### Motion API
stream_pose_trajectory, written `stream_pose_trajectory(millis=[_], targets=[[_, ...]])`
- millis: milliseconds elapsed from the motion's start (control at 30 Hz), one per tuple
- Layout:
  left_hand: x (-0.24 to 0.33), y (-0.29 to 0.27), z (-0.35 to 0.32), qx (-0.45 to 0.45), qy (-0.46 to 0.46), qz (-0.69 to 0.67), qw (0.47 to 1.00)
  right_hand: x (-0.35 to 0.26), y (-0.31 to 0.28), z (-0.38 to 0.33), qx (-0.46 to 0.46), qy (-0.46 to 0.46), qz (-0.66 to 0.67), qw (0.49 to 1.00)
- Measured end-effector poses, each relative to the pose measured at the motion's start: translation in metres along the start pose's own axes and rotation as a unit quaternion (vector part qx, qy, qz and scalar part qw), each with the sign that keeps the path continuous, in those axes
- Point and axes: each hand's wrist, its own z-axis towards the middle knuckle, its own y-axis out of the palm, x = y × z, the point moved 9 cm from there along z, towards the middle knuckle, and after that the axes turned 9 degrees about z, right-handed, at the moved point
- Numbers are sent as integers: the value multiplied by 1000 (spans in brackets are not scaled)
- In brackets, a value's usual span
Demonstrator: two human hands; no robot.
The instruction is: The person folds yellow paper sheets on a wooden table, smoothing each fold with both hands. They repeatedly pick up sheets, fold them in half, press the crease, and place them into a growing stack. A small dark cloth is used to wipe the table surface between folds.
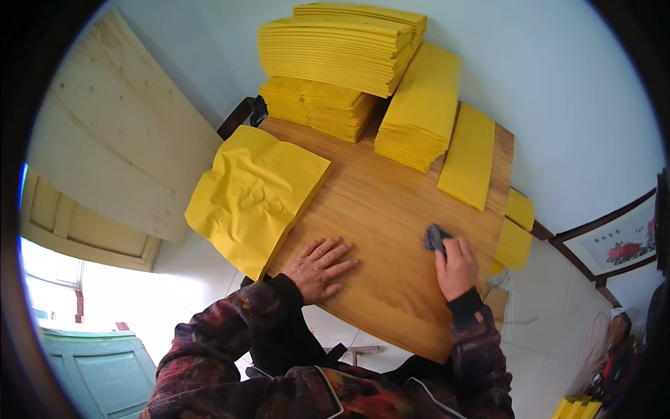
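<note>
On the wooden counter (391,209), toward its right edge, a small dark cloth (435,239) is lying bunched up, and the right hand (457,267) is closing its grip on it: the fingers are curled over the near side of the cloth, pinching it against the wood, while the far end is sticking out beyond the fingertips toward the upper left. What the cloth is made of is too small to tell.

Well apart to the left, the left hand (322,267) is resting flat on the bare wood, palm down, fingers spread and pointing toward the cloth; its grip is open and holding nothing. Both dark patterned sleeves are coming in from the lower edge.

Just beyond the left hand, a crumpled yellow sheet (255,195) is lying partly on the counter and hanging over its left edge. Farther back, tall yellow stacks (335,49) are sitting at the far end, with a lower stack (419,112) leaning beside them and a narrow yellow strip (469,157) lying along the right side. Two yellow pieces (515,230) are hanging off the right edge, near the right hand.

A pale wooden board (118,133) is leaning against the wall on the left, and a framed flower picture (618,244) is standing on the tiled floor on the right.
</note>
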Motion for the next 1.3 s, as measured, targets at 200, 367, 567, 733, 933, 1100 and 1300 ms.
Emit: stream_pose_trajectory(millis=[200, 367, 567, 733, 933, 1100, 1300], targets=[[-4, 4, 0, -23, -6, -23, 999, -46, 113, 118, 6, -45, 38, 998], [-5, 4, -1, -20, -6, -41, 999, -64, 161, 175, -19, -42, 11, 999], [-8, 4, -2, -14, -8, -69, 998, -75, 182, 187, -39, -84, 7, 996], [-7, 2, -1, -9, -4, -64, 998, -85, 186, 185, -52, -90, -2, 995], [-7, 5, -4, 61, -5, -44, 997, -109, 118, 130, 48, -124, 78, 988], [-9, 6, -8, 86, -20, -12, 996, -140, 58, -29, -160, -15, 303, 939], [-7, 9, -4, 14, -39, 28, 999, -138, 178, -233, -518, 113, 213, 821]])
